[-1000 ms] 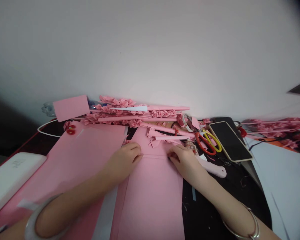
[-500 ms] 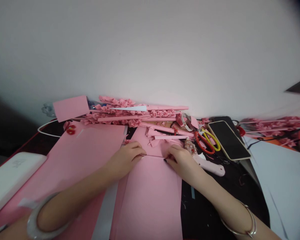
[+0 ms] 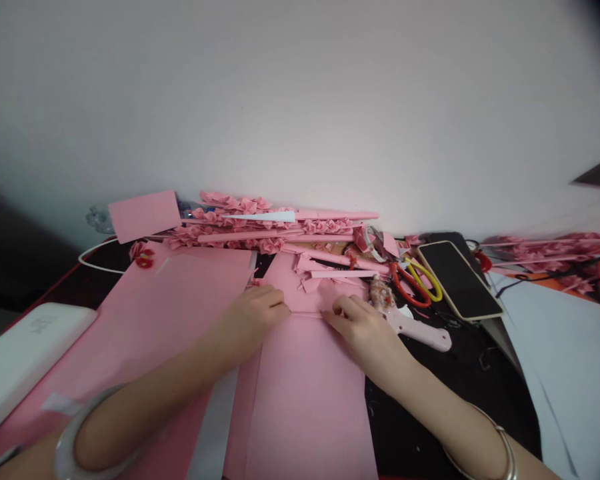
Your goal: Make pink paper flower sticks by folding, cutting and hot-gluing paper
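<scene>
A long sheet of pink paper lies in front of me, its far edge turned over into a narrow strip. My left hand is closed on the left end of that edge, thumb hidden. At the right end, my right hand pinches the same strip between thumb and fingers. Beyond the hands, another pink sheet carries thin rolled pink paper pieces. Beside my right hand lies a pale pink-handled tool, its decorated end close to my fingers.
Pink paper blossom stems are piled along the wall. Scissors with red and yellow handles and a phone lie at right, near white sheets. A white box-like device rests on a large pink sheet at left.
My right hand has shifted slightly inward along the folded edge, its fingers lying flatter. My left hand stays at the left end, with its fingertips curled more. The sheet's near end has moved slightly right.
</scene>
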